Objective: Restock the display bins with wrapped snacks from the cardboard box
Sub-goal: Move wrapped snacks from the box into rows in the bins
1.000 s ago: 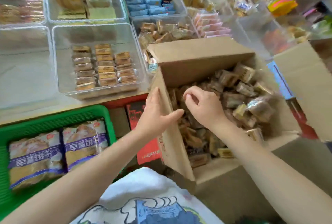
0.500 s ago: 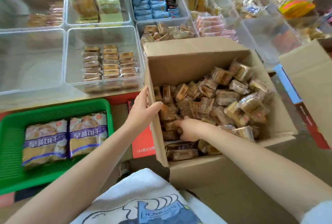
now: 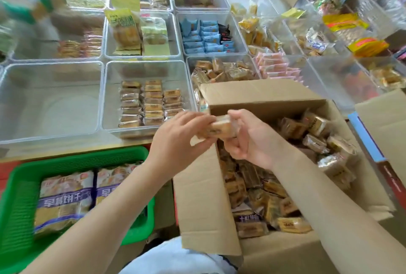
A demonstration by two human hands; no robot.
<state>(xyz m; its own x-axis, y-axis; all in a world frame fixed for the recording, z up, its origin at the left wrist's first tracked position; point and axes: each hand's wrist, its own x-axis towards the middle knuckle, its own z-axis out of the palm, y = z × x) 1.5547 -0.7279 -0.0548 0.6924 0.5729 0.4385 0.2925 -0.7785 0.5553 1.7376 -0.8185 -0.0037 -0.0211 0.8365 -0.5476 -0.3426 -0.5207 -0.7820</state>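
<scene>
1. Both hands meet over the near-left corner of the box [image 3: 204, 196]: the left hand [image 3: 175, 142] and right hand [image 3: 248, 139] each curl fingers and thumb round opposite ends of a small stack of snacks [image 3: 217, 128], pinching it between them.

2. That stack sits in the air just above the box's left wall, clear of the loose heap of wrapped pieces inside the box. It is blurred, so I cannot tell how many pieces it holds.

3. Step in hand, as I judge it: a handful has been lifted out and is being squared up or passed across before going to a bin.

4. Likely target: the clear bin [image 3: 109, 98] just left of the box, whose brown-wrapped pieces lie in three neat columns and look like the same kind. It is only partly filled, with bare floor on its left side.

5. Stack's long axis runs roughly left to right, tilted slightly, the left end lower and nearer the body. Which face is up is not readable.

6. Next move calls for carrying the stack left and forward over the bin's rim, keeping the pieces together, then laying them flat in line with the existing columns.
</scene>
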